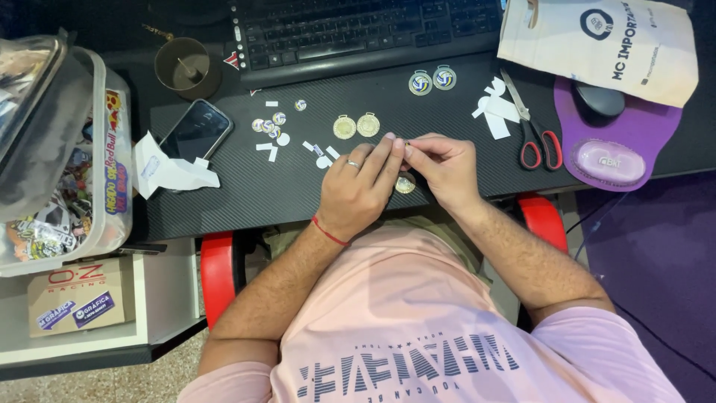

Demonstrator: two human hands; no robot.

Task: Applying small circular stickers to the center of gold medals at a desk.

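Black carbon-weave counter fills upper frame, keyboard along top edge. I see left hand and right hand meeting at frame centre, fingertips pinched together on tiny item, too small for me to identify. Gold medal lies on counter just under both hands. Two more gold medals just above hands; loose round stickers left of them. Red-handled scissors at right, phone at upper left.
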